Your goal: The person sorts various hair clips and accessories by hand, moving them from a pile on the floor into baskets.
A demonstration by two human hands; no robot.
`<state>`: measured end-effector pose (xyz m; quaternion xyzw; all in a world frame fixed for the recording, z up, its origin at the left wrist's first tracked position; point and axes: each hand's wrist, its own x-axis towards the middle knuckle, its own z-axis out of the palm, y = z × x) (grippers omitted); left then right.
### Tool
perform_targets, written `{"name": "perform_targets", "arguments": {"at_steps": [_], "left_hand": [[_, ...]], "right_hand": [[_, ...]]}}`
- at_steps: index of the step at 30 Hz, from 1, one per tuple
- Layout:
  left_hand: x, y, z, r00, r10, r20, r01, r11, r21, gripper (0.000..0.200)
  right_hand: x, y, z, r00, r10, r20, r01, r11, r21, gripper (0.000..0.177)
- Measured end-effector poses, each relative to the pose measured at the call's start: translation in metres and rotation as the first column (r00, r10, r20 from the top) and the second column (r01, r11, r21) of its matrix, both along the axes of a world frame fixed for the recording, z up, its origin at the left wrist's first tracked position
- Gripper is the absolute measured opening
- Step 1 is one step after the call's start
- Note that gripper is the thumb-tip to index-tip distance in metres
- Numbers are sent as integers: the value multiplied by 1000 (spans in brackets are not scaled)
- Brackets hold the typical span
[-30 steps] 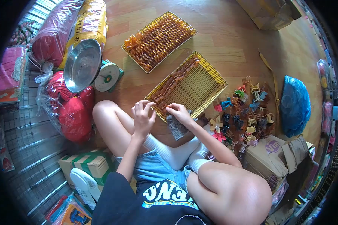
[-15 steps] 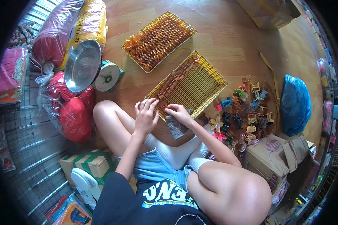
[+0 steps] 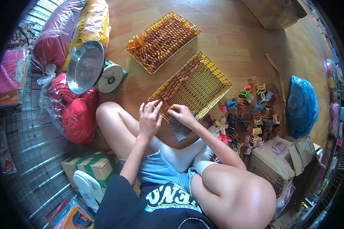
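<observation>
A woven yellow basket (image 3: 210,89) lies on the floor in front of me, with a row of brown translucent hair claw clips (image 3: 179,82) along its left side. My left hand (image 3: 150,119) is at the basket's near left corner, fingers spread, fingertips at the end of the row. Just right of it, my right hand (image 3: 182,115) has thumb and index finger pinched together at a small orange-brown piece, largely hidden. A grey cloth (image 3: 180,129) hangs beneath the right palm, apparently held by the curled fingers. Farther away, a second basket (image 3: 151,71) is filled with amber-brown clips.
Loose colourful hair clips (image 3: 256,114) are heaped on the right, beside a blue plastic bag (image 3: 302,107) and a cardboard box (image 3: 275,156). On the left stand a scale (image 3: 111,78) with a metal pan (image 3: 85,66) and bagged red goods (image 3: 78,118). A tan strap (image 3: 276,72) lies on the floor.
The view has shifted very slightly. Both hands stay at the near corner of the basket with almost the same pose, and the grey cloth under my right hand has shifted a little.
</observation>
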<state>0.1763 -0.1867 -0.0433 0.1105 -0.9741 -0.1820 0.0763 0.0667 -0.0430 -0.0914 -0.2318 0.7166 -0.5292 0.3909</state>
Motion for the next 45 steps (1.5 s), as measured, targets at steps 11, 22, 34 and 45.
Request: {"name": "perform_targets", "arguments": {"at_steps": [11,22,34,45], "left_hand": [[1,3,4,999,35,-4,-35,999,42,46],[-3,4,3,1000,11,-5,-11,999,44,48],[-29,92,42,958,-239,-159,283,700,655,44],[-113,208,24,944,-164,-287,300,789,536,16]], "right_hand": [[1,2,7,997,-58,-45,59,998,30,33],[-2,6,7,997,-63,-46,66,996,66,45],[8,108,68,772,-420,477,549,818,-169,22],[1,246,104,133,-620,773,971,237,22,25]]}}
